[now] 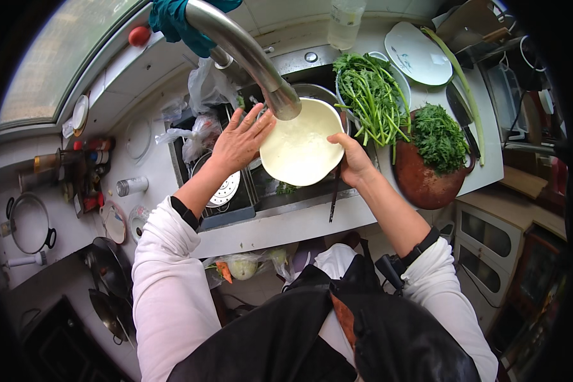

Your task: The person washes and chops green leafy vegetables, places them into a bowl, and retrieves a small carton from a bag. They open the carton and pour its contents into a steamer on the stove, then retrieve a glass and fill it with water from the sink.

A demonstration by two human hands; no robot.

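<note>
My right hand (355, 160) grips the right rim of a cream-coloured bowl (305, 148), thumb on the edge, with a thin dark stick beneath that hand. The bowl is held over the sink, directly below the metal faucet (286, 102). My left hand (243, 138) lies flat with fingers spread against the bowl's upper left side; whether it bears weight I cannot tell. Liquid or wetness seems to glisten inside the bowl. Leafy greens (375, 98) fill a bowl to the right of the sink. More cut greens (439, 138) rest on a round wooden board (410, 176).
Beside the board lies a knife (458, 105), near a long green stalk (472, 90) and a white plate (418, 53). Plastic bags (203, 129) and a perforated white rack (225, 188) occupy the sink's left side. A plastic bottle (344, 24) stands behind the sink.
</note>
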